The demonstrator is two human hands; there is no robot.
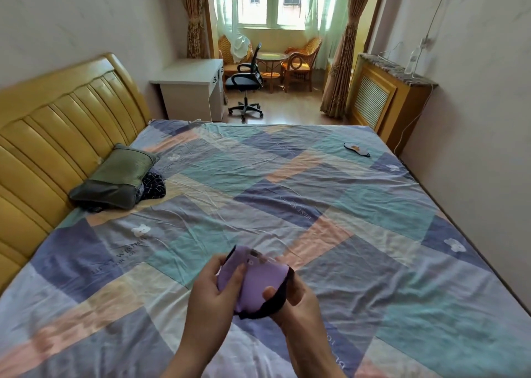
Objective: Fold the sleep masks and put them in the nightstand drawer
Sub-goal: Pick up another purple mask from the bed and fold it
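Left hand (214, 294) and right hand (298, 300) raised together, fingers curled, apparently pinching

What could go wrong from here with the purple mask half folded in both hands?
The purple mask is held above the bed by left hand and right hand; its loose black strap could spring the fold open. The second mask lies far off and may be overlooked. No nightstand drawer is in view.
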